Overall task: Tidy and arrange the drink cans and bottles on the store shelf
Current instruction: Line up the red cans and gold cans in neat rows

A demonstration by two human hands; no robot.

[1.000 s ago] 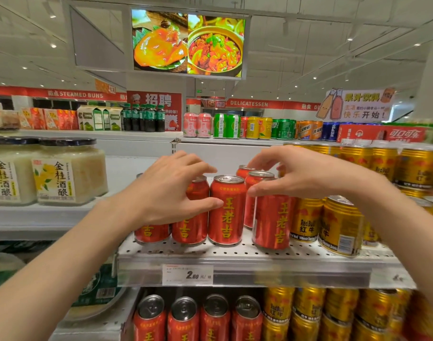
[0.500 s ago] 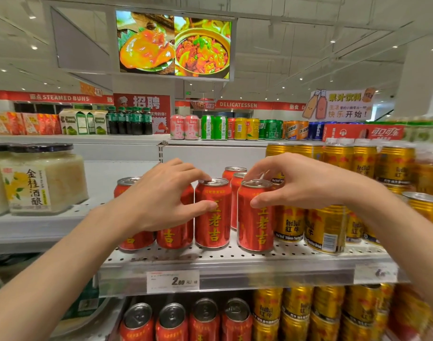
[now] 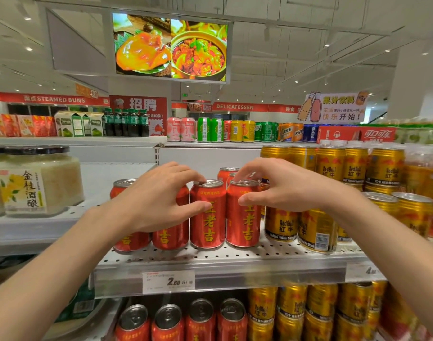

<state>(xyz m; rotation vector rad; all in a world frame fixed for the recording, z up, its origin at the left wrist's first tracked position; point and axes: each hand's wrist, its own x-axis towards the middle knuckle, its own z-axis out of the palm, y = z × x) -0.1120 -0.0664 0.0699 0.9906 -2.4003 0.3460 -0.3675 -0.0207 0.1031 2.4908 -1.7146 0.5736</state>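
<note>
Several red herbal-tea cans with yellow characters stand in a front row on the perforated metal shelf [image 3: 235,257]. My left hand [image 3: 159,203] grips the third red can [image 3: 208,225], thumb on its front and a fingertip on its lid, and covers the two cans to its left. My right hand [image 3: 282,185] pinches the top of the fourth red can [image 3: 243,222], which stands upright against the third one. More red cans stand behind them, partly hidden.
Gold Red Bull cans [image 3: 314,230] crowd the shelf right of the red cans. Jars of rice wine [image 3: 35,183] sit on the white shelf at left. A price tag [image 3: 168,281] hangs on the shelf edge. More red and gold cans fill the shelf below.
My right hand has slid the fourth red can left, closing the gap to the third can. My left hand has kept its hold on the third can. The camera has shifted slightly.
</note>
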